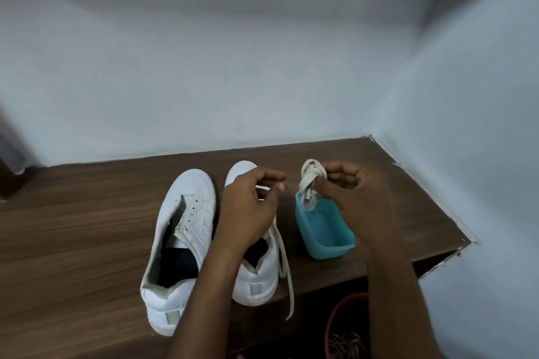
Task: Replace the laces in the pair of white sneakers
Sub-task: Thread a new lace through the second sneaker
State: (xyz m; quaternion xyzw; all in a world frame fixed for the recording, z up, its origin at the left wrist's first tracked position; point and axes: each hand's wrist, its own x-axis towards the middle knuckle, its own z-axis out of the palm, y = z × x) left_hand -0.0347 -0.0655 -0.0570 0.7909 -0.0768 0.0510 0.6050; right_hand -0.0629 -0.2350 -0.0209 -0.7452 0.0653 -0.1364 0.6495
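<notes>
Two white sneakers stand side by side on a brown wooden table (73, 227), toes pointing away from me. The left sneaker (180, 239) has bare eyelets and no lace. The right sneaker (256, 274) is partly hidden by my left hand (248, 213), which hovers over it with curled fingers; whether it pinches the lace is unclear. A loose white lace (284, 259) trails from that shoe over the table's front edge. My right hand (353, 198) pinches a bundled white lace (309, 183) above a teal plastic tub (326, 236).
White walls close the table at the back and right (466, 125). A reddish-brown pot (347, 326) with dry twigs sits below the table's front edge, near my right forearm. Bare wood stretches left of the sneakers.
</notes>
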